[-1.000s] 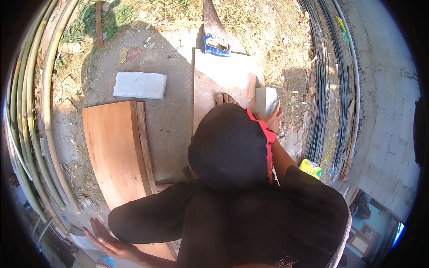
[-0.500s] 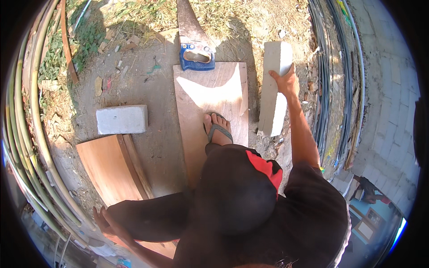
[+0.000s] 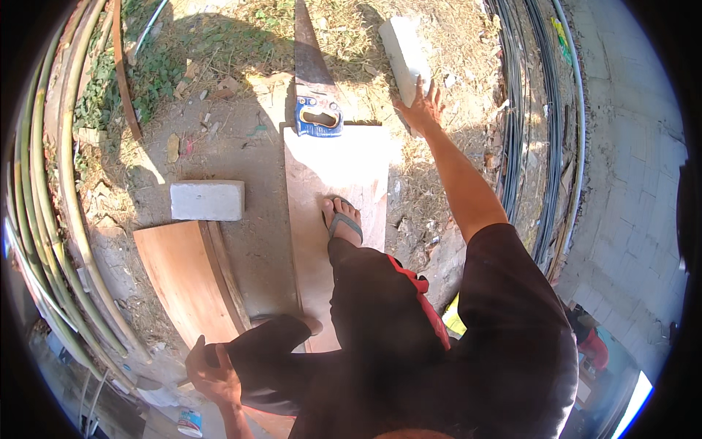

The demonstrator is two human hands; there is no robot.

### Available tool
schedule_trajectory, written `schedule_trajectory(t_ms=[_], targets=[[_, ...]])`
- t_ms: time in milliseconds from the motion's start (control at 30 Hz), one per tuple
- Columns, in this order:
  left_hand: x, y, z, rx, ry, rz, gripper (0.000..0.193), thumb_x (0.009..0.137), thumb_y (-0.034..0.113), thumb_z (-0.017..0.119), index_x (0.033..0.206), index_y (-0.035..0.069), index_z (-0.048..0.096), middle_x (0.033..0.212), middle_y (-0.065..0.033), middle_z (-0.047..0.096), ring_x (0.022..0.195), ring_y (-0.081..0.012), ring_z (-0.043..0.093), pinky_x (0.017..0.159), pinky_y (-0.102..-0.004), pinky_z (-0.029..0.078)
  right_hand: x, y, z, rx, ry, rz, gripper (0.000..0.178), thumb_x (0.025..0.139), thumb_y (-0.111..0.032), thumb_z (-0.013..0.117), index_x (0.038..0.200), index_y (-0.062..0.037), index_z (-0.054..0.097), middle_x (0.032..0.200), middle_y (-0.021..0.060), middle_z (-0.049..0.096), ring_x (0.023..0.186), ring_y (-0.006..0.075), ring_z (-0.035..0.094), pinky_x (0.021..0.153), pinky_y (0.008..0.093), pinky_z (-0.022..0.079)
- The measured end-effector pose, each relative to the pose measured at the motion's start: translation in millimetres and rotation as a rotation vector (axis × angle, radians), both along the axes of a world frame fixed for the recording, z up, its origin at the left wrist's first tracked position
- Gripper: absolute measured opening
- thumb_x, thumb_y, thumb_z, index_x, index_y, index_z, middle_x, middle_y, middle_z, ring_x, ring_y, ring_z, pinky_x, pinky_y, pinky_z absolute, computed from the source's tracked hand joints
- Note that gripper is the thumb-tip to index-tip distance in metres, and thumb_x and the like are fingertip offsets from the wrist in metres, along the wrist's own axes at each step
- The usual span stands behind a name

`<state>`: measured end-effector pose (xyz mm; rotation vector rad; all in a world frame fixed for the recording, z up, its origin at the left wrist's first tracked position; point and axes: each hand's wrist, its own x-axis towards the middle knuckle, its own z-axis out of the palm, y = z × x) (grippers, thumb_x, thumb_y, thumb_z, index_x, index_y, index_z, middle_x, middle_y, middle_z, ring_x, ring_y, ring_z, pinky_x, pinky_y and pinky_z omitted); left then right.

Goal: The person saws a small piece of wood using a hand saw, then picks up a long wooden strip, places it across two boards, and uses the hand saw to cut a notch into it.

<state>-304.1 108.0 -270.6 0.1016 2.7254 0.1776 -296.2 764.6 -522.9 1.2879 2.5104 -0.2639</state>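
My right hand (image 3: 423,111) is at the near end of a long pale concrete block (image 3: 402,51), which lies on the dry grass at the far right. Its fingers are spread and touch or hover over the block. Down at the lower left, my left hand (image 3: 214,373) rests at my bent knee, fingers apart, holding nothing. A flat wooden board (image 3: 303,190) lies in front of me with my sandalled foot (image 3: 344,219) on it. At the board's far end sits a handsaw (image 3: 319,117) with a blue handle, its blade pointing away.
A shorter pale block (image 3: 208,200) stands left of the board, beyond brown wooden planks (image 3: 179,271). Long bamboo poles (image 3: 67,146) line the left side. Dark thin rods (image 3: 541,146) run along the right, beside a block wall (image 3: 621,183). A small tub (image 3: 189,423) is at the lower left.
The long block has gone farther away and left, now tilted, and my right hand's grip has loosened into spread fingers. My left hand has shifted slightly right at the knee. My body has leaned back.
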Motion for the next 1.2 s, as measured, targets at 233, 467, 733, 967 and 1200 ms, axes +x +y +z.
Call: schedule_trajectory(t_ms=[233,467,733,967,1200], targets=[[34.1,-2.5,81.9,-0.091,-0.438,-0.109,0.037,0.094,0.031,0.066,0.117,0.003,0.070,0.119,-0.0170,0.066,0.112,-0.0377,0.058,0.098,-0.0492,0.047,74.3,-261.0,118.1,-0.783,0.251,0.116,0.080,0.086,-0.054,0.067,0.146,-0.0043,0.051,0.141,0.0303,0.054,0.132,0.0420,0.052,0.111,0.0474,0.041],[103.9,84.1,180.4,-0.062,-0.661,-0.543,0.053,0.089,0.046,0.066,0.130,0.013,0.064,0.146,-0.0152,0.046,0.138,-0.0418,0.033,0.110,-0.0614,0.030,277.4,-275.0,314.9,-1.218,0.070,-0.179,0.061,0.097,-0.051,0.057,0.147,-0.0161,0.053,0.135,0.0118,0.063,0.109,0.0282,0.064,0.084,0.0423,0.057],[175.8,80.6,244.6,-0.174,-0.580,-1.094,0.051,0.091,0.048,0.067,0.135,0.024,0.061,0.161,-0.0107,0.037,0.151,-0.0440,0.020,0.112,-0.0718,0.026,570.2,-461.9,548.5,-1.195,-0.519,-1.021,0.086,0.091,-0.073,0.051,0.146,-0.0066,0.050,0.147,0.0174,0.052,0.126,0.0349,0.057,0.097,0.0516,0.052],[171.1,-31.9,165.9,0.388,-0.506,-1.191,0.063,0.090,0.041,0.074,0.140,0.010,0.052,0.144,-0.0290,0.048,0.134,-0.0534,0.043,0.098,-0.0641,0.046,596.5,-659.4,649.5,-1.505,0.052,-1.530,0.091,0.093,-0.076,0.045,0.138,0.0026,0.058,0.129,0.0248,0.064,0.114,0.0339,0.065,0.096,0.0458,0.052],[180.3,-19.3,155.7,0.071,-0.707,-1.264,0.067,0.094,0.044,0.068,0.143,0.003,0.049,0.136,-0.0313,0.054,0.128,-0.0472,0.050,0.103,-0.0532,0.045,608.7,-654.2,539.7,-0.955,0.934,-1.658,0.089,0.095,-0.074,0.043,0.136,0.0029,0.060,0.126,0.0228,0.065,0.113,0.0322,0.065,0.097,0.0446,0.051]])
